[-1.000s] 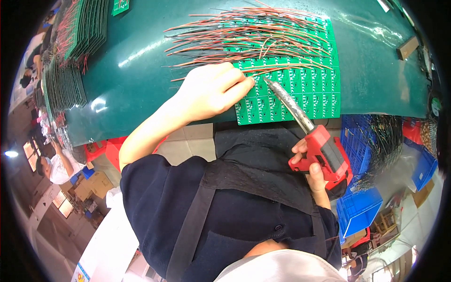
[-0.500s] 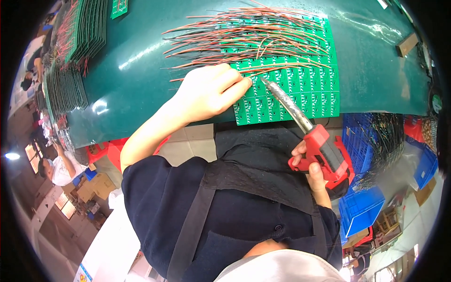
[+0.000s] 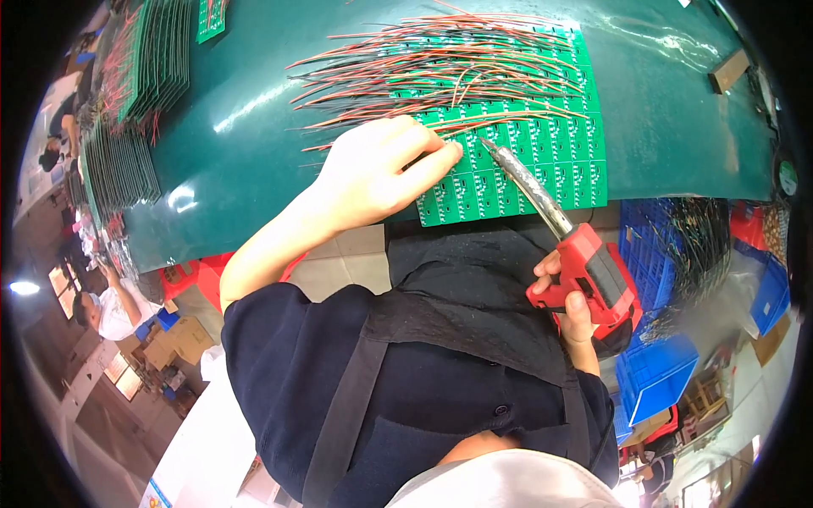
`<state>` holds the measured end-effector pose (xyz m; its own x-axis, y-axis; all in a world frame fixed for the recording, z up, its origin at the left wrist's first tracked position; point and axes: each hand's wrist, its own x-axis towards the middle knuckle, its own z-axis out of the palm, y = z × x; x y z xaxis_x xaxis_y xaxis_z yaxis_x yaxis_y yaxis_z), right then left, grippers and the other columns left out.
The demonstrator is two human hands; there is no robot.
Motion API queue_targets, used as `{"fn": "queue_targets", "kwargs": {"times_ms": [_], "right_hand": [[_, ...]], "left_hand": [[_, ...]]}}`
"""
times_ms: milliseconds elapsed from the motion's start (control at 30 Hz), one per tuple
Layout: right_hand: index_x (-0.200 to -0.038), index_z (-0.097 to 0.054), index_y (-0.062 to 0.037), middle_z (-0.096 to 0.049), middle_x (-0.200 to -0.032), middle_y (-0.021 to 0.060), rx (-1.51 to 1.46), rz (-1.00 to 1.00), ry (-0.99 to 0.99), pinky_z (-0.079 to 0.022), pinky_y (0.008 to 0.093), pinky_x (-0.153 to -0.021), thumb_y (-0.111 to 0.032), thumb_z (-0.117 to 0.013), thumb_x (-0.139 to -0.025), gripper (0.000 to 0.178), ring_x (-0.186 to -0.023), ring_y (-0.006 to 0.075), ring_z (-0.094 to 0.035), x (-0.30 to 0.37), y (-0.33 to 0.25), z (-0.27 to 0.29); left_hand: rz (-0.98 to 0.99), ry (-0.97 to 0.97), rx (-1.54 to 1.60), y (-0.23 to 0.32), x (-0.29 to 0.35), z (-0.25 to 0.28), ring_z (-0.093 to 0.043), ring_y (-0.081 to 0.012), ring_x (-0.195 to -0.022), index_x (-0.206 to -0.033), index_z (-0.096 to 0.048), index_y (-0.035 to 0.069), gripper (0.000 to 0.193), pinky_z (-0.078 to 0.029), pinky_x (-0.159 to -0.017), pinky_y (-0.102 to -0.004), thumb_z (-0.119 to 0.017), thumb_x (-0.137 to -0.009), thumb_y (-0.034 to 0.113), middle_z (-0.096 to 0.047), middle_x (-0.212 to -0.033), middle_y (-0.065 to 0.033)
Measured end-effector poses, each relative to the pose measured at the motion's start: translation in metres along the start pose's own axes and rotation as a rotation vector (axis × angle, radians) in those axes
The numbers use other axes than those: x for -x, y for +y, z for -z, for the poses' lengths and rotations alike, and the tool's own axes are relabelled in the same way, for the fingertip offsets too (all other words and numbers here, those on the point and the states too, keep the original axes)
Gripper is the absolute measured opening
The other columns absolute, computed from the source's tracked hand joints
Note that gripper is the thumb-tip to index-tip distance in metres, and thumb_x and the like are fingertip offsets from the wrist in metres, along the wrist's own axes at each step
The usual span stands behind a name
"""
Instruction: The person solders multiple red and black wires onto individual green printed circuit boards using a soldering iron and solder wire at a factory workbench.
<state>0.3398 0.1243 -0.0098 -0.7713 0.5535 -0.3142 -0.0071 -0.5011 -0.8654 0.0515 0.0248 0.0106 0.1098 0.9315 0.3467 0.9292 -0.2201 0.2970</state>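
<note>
My left hand [image 3: 383, 169] rests on the near left part of a green circuit board panel [image 3: 500, 193], thumb and fingers closed in a pinch. What the fingertips hold is hidden. Rows of thin red and black wires [image 3: 440, 61] lie across the panel, their loose ends reaching left past its edge. In my right hand [image 3: 576, 315] is a red and black soldering gun [image 3: 597, 275], gripped by its handle. Its long metal barrel slants up and left, and the tip is at the panel just right of my left fingertips.
Upright stacks of green boards [image 3: 157, 63] with wires stand on the green table mat [image 3: 237, 182] at far left. A small brown block [image 3: 730, 72] sits at far right. Below the table's right edge are blue crates [image 3: 656, 372] and a wire bundle [image 3: 703, 241]. Another person [image 3: 118, 313] is off left.
The panel and wires have shifted slightly left. The soldering gun and its tip have moved a little to the right, and my left fingertips slightly right too.
</note>
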Motion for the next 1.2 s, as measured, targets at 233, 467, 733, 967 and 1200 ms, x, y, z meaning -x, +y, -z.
{"fn": "queue_targets", "kwargs": {"times_ms": [233, 467, 733, 967, 1200], "right_hand": [[-0.128, -0.039, 0.0095, -0.062, -0.09, 0.0142, 0.012, -0.076, 0.051, -0.052, 0.0255, -0.06, -0.032, -0.068, -0.077, 0.072, -0.072, 0.0163, -0.062, 0.006, 0.005, -0.001], [-0.101, -0.055, 0.0032, -0.057, -0.085, 0.0092, 0.149, -0.131, 0.058, -0.047, 0.0265, -0.06, -0.048, -0.063, -0.078, 0.057, -0.066, 0.0144, -0.056, 0.004, 0.002, -0.004], [-0.1, -0.052, 0.006, -0.054, -0.088, 0.0191, 0.064, 0.039, 0.032, -0.047, 0.028, -0.061, -0.044, -0.059, -0.079, 0.055, -0.068, 0.0187, -0.056, -0.002, -0.004, -0.005], [-0.1, -0.052, 0.0074, -0.055, -0.089, 0.0193, 0.08, 0.017, 0.068, -0.047, 0.0283, -0.061, -0.043, -0.058, -0.079, 0.055, -0.069, 0.019, -0.056, 0.0, -0.006, -0.005], [-0.102, -0.052, 0.0072, -0.056, -0.088, 0.0161, 0.102, -0.02, 0.086, -0.047, 0.028, -0.061, -0.043, -0.058, -0.08, 0.055, -0.07, 0.0172, -0.055, 0.008, -0.001, 0.0]], "left_hand": [[-0.006, -0.05, -0.007, -0.004, -0.004, -0.01, -0.057, -0.0189, -0.059, -0.092, -0.064, 0.004, 0.025, -0.046, -0.049, -0.0292, -0.068, -0.067, 0.002, -0.059, -0.074, -0.0047], [-0.007, -0.052, -0.019, -0.006, -0.004, -0.01, -0.057, -0.0188, -0.059, -0.091, -0.064, 0.005, 0.026, -0.046, -0.049, -0.0295, -0.068, -0.065, 0.002, -0.059, -0.073, -0.0044], [0.003, -0.067, -0.04, -0.003, -0.004, -0.009, -0.057, -0.0186, -0.059, -0.09, -0.064, 0.005, 0.025, -0.046, -0.049, -0.0289, -0.068, -0.065, 0.002, -0.059, -0.073, -0.0038], [0.011, 0.015, 0.013, -0.002, -0.009, -0.014, -0.056, -0.0183, -0.059, -0.089, -0.064, 0.005, 0.026, -0.046, -0.049, -0.0292, -0.069, -0.064, 0.001, -0.058, -0.072, -0.0038], [0.009, -0.007, -0.002, 0.0, -0.015, -0.02, -0.055, -0.0176, -0.057, -0.088, -0.065, 0.006, 0.025, -0.045, -0.048, -0.0289, -0.069, -0.065, 0.001, -0.058, -0.071, -0.0038]]}}
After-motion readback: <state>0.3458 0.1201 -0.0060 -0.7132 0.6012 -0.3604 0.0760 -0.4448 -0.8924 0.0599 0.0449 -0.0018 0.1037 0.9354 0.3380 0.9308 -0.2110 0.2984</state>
